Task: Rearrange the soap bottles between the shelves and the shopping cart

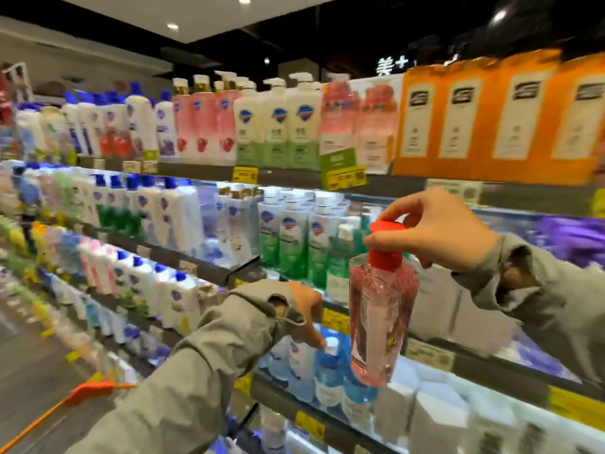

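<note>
Under right hand, pink soap bottle.

A clear pink soap bottle with a red pump top hung upright in the air before the shelves, pinched by its pump in the right hand. Just below and left of it, clear blue soap bottles (white-capped, upright) stood in a row on a lower shelf, the left hand reaching its fingertips to one cap.
</note>
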`<state>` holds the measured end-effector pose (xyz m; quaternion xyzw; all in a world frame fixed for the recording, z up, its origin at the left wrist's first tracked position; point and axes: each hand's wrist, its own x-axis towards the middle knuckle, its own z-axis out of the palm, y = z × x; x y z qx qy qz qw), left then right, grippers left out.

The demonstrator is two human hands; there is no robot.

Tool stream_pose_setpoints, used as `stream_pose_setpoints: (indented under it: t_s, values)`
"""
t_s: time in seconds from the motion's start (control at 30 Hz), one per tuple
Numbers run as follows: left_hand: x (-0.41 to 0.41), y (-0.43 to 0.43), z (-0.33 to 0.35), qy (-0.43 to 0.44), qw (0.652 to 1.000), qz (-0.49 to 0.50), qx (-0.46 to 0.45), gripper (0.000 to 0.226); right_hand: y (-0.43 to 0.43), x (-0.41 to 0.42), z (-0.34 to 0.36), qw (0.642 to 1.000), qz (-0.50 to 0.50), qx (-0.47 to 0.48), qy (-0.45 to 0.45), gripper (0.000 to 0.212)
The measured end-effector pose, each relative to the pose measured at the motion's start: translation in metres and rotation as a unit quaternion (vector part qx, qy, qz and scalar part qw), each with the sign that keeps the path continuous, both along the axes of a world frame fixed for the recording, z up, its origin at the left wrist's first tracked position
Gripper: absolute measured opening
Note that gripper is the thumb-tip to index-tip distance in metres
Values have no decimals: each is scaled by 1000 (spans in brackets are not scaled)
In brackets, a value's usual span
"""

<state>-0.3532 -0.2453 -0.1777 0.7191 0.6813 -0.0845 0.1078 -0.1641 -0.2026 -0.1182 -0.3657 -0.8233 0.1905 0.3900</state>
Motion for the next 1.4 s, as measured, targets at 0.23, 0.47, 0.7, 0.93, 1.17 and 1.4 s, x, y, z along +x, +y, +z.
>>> stream_pose_setpoints:
  t_s: [0.23, 0.47, 0.7, 0.93, 1.17, 1.4]
  values:
    - [105, 22, 7, 10, 998, -63, 19, 55, -6, 111, 15, 997, -72, 19, -29, 25]
    - [192, 27, 15, 18, 993, -105, 46, 52, -17, 198, 22, 994, -104, 18, -25, 21]
    - [248, 42, 29, 31, 990, -128, 58, 56, -17, 250, 37, 990, -142, 21, -11, 22]
    - [281, 59, 54, 23, 981, -183, 52, 52, -7, 274, 54, 982, -184, 34, -5, 15]
    - [294, 93, 110, 20, 964, -254, 79, 53, 13, 286, 87, 975, -217, 43, 12, 18]
    - [311, 137, 165, 11, 940, -315, 132, 50, 37, 293, 139, 960, -268, 84, 10, 32]
